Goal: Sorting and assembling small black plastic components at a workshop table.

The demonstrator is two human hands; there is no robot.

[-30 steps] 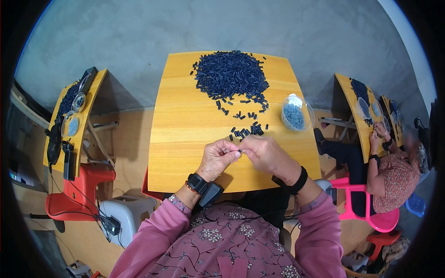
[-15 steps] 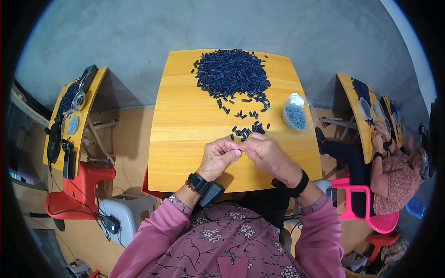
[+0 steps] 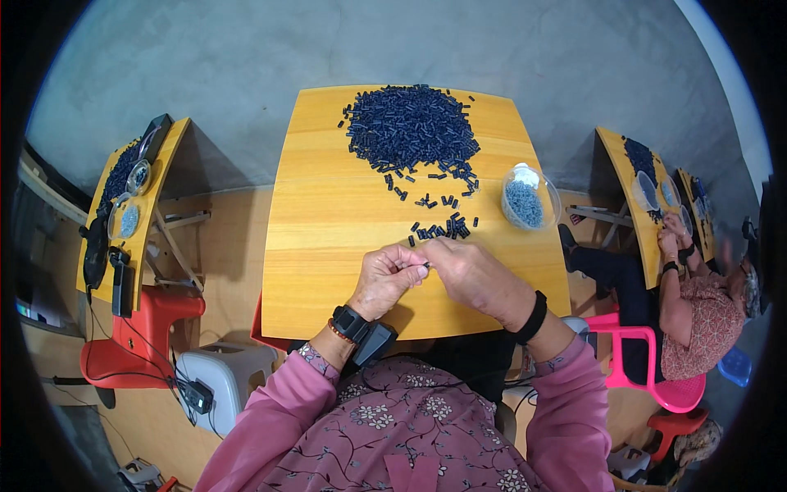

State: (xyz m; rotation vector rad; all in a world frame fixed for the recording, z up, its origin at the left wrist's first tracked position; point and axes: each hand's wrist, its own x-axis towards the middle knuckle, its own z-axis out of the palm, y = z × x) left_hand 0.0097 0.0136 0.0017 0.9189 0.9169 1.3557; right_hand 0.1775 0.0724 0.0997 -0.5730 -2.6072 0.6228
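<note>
- The left hand (image 3: pixel 381 283) is pinching a small dark piece (image 3: pixel 426 265) between thumb and forefinger.
- The right hand (image 3: pixel 479 275) is bending over the same spot, its fingers meeting the left ones; its own back is hiding the tips, so whether they are gripping too, I cannot tell.
- The small dark piece is showing only in part, between the two sets of fingers, above the near side of the table (image 3: pixel 320 238).
- A loose cluster of dark pieces (image 3: pixel 449 227) is lying just beyond the fingers.
- A large pile of dark blue pieces (image 3: pixel 410 127) is spreading farther beyond the fingers, toward the far edge.
- A clear tub (image 3: pixel 549 197) is standing beyond and to the right of the fingers, holding light blue bits (image 3: pixel 523 207).
- Well to the right of the fingers, a co-worker (image 3: pixel 697 332) is sitting on a pink chair (image 3: pixel 627 332) at a separate table (image 3: pixel 615 160).
</note>
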